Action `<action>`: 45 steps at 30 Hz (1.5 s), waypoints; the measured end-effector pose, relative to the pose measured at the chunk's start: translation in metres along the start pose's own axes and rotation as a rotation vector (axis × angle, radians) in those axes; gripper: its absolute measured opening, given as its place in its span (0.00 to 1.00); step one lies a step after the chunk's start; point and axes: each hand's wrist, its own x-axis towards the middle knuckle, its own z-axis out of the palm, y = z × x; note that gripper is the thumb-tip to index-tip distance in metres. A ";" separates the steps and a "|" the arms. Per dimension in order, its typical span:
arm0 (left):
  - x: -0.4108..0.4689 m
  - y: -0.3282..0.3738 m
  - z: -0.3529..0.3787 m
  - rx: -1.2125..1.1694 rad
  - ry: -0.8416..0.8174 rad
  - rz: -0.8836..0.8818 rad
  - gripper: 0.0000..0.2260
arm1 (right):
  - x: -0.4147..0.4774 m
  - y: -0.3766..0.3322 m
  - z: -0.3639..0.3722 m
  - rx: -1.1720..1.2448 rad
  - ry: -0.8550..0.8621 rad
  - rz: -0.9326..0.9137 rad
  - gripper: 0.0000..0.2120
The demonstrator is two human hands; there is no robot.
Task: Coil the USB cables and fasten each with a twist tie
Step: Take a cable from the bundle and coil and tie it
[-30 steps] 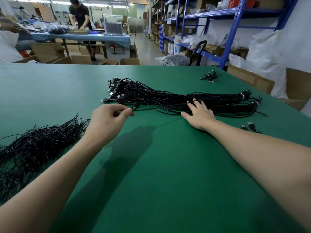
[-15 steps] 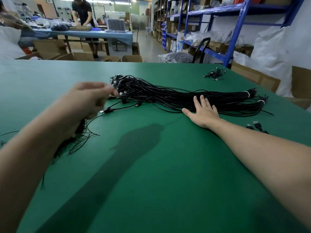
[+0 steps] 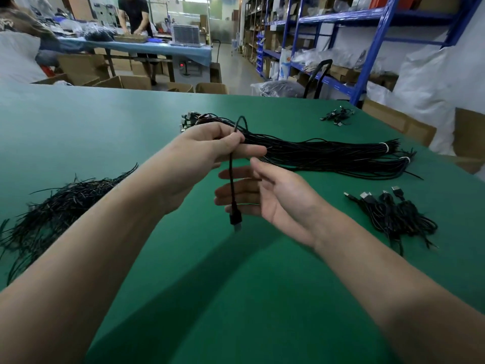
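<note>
Green table (image 3: 78, 122), items as follows.

- USB cable (image 3: 231, 179): one, black, raised above the table's middle; plug end hangs down.
- Left hand (image 3: 202, 153): pinches that cable between thumb and fingers near its top.
- Right hand (image 3: 273, 198): fingers straight, gripping nothing, just behind the hanging plug.
- Cable bundle (image 3: 328, 156): long, uncoiled, toward the far edge, white-banded at its right end.
- Twist ties (image 3: 52, 206): loose black heap at the left edge.
- Coiled cables (image 3: 393, 214): small pile near the right edge.
</note>
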 end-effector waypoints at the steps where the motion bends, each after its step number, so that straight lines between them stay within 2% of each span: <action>1: -0.002 0.001 0.003 0.022 -0.003 0.005 0.06 | -0.009 -0.003 0.004 0.090 -0.014 -0.005 0.21; 5: -0.012 0.002 0.019 0.023 -0.061 -0.009 0.06 | -0.034 -0.011 0.017 0.202 -0.036 -0.001 0.13; 10: -0.019 0.004 0.025 0.100 -0.075 0.042 0.06 | -0.046 -0.009 0.026 0.164 -0.030 0.070 0.18; 12: -0.020 0.005 0.018 0.290 -0.009 0.107 0.08 | -0.048 -0.010 0.025 0.168 -0.029 0.077 0.16; 15: -0.017 0.006 0.006 0.788 0.132 0.357 0.10 | -0.049 -0.010 0.024 0.167 -0.043 0.072 0.19; 17: -0.017 0.008 0.002 0.973 0.038 0.507 0.18 | -0.048 -0.010 0.024 0.167 -0.059 0.074 0.19; 19: -0.016 0.006 0.002 1.041 -0.067 0.574 0.18 | -0.046 -0.010 0.025 0.182 -0.074 0.071 0.17; 25: -0.015 -0.001 -0.004 1.014 -0.088 0.624 0.08 | -0.046 -0.011 0.020 0.194 -0.061 0.108 0.12; 30: -0.018 0.002 -0.004 0.973 -0.064 0.636 0.08 | -0.055 -0.019 0.018 0.139 -0.135 0.134 0.18; 35: -0.021 0.008 -0.002 0.823 -0.043 0.633 0.06 | -0.067 -0.032 0.023 0.081 -0.215 0.108 0.22; 41: -0.025 0.006 0.022 0.598 -0.091 0.629 0.08 | -0.085 -0.063 0.019 0.129 -0.234 -0.027 0.21; 45: -0.031 0.008 0.035 0.415 -0.097 0.614 0.09 | -0.097 -0.073 0.019 0.070 -0.240 -0.100 0.21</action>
